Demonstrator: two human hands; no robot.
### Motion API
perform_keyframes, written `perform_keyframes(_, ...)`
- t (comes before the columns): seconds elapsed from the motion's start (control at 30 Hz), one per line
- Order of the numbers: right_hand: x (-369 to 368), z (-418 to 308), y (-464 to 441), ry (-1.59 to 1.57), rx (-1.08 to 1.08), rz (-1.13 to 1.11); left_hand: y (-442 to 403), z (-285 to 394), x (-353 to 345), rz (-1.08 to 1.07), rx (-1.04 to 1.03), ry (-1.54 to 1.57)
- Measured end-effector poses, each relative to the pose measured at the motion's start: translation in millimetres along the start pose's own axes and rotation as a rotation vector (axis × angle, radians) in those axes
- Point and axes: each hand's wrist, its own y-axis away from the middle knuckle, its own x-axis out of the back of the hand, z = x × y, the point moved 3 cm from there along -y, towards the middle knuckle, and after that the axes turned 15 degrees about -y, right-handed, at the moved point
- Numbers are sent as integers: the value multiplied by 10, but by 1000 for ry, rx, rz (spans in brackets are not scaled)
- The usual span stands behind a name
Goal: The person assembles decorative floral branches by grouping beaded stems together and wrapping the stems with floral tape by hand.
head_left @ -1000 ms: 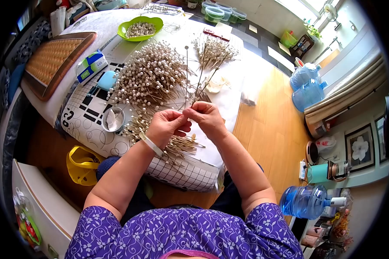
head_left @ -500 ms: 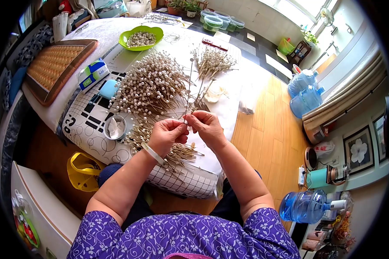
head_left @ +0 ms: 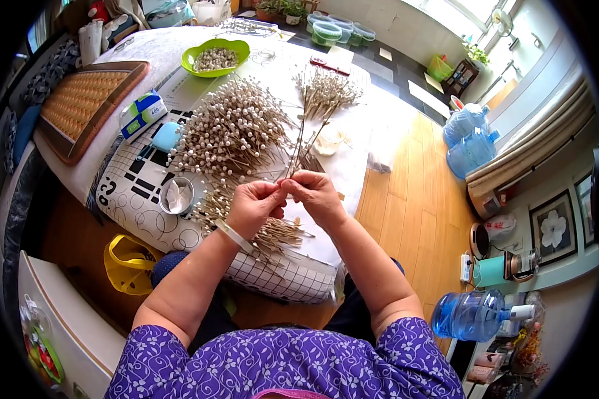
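My left hand and my right hand meet over the near part of the table, fingertips pinched together. Between them rise thin brown stems, upright and leaning slightly right; their lower ends are hidden by my fingers. Beyond my left hand spreads a large heap of white-beaded stems. A smaller bundle of beaded stems lies partly under my left wrist. Past the held stems is another beaded bunch. A small cup with pale contents stands left of my left hand.
A green bowl of small beads sits at the back. Near the heap are a blue object and a tissue pack. A red phone lies at the far edge. Large water bottles stand to the right.
The single white-tipped stem that stood tall above my hands no longer shows upright there. The remaining stems have shifted slightly; my hands stay together, a little further left.
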Motion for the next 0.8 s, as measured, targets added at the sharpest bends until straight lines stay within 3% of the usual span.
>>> perform_keyframes(0.3,-36,65,-18,-113,40,-34,6,-36,54,-180,140,217)
perform_keyframes(0.37,-80,65,-17,-184,24,-36,-5,-38,62,-175,133,210)
perform_keyframes(0.43,-24,91,-64,-18,67,-68,5,-25,82,-104,75,132)
perform_keyframes(0.57,286,-242,-168,-52,94,111,18,39,115,32,8,20)
perform_keyframes(0.6,608,-304,-253,173,275,266,16,52,119,57,18,57)
perform_keyframes(0.63,951,-381,-313,597,461,442,5,61,119,60,8,61)
perform_keyframes(0.67,1141,-512,-320,1035,425,613,-2,63,116,71,7,65)
perform_keyframes(0.77,1449,-505,-393,1420,80,693,-19,66,101,75,-6,79)
perform_keyframes(0.8,1470,-489,-436,1420,77,688,-18,69,97,64,1,90)
